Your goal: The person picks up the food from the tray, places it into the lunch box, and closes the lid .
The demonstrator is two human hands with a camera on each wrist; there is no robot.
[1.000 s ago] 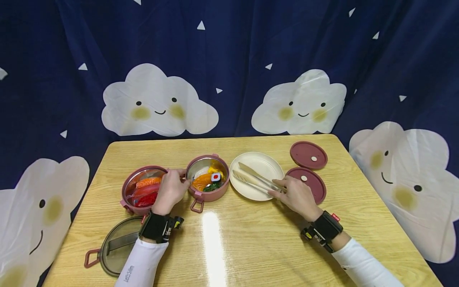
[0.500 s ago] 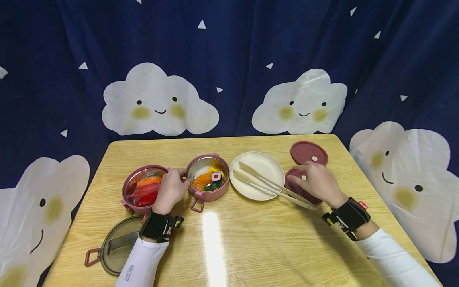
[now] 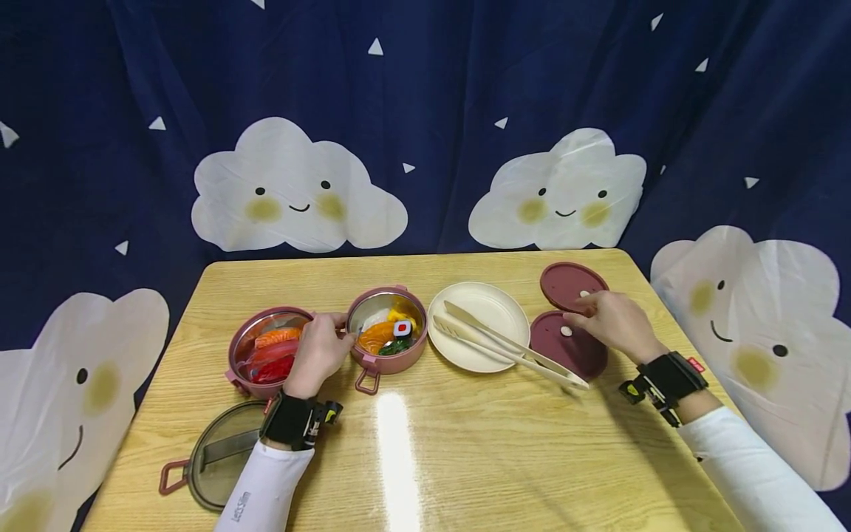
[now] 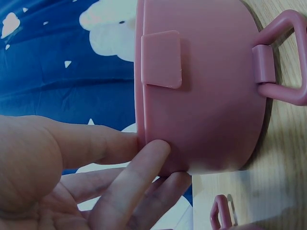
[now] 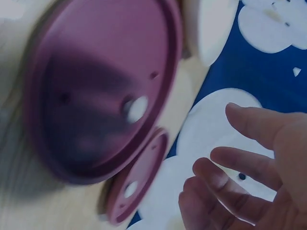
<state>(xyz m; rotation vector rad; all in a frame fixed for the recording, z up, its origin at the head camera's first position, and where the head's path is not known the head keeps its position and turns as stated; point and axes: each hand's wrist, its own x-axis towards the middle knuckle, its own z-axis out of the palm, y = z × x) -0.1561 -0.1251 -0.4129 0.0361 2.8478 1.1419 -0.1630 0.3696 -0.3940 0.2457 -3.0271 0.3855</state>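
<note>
My left hand [image 3: 319, 353] holds the left side of a pink round bowl [image 3: 388, 329] filled with toy sushi; in the left wrist view its fingers [image 4: 129, 177] press the bowl's pink wall [image 4: 206, 91]. A second pink bowl [image 3: 266, 353] with red and orange pieces sits just left of that hand. My right hand [image 3: 612, 318] hovers with loose fingers over two dark red lids, the near lid [image 3: 568, 344] and the far lid [image 3: 572, 284]. The right wrist view shows the near lid [image 5: 100, 91] and the far lid [image 5: 136, 184] with spread fingers [image 5: 249, 163] holding nothing.
A cream plate [image 3: 477, 324] carries beige tongs [image 3: 512, 347], whose handle end reaches past the plate onto the wooden table [image 3: 465, 443]. A grey-green lid [image 3: 216, 454] with a pink loop lies at the front left. A dark blue cloud curtain hangs behind.
My right hand let go of the tongs, which now lie across the plate, and moved right and back to above the two dark red lids. The left hand has not moved.
</note>
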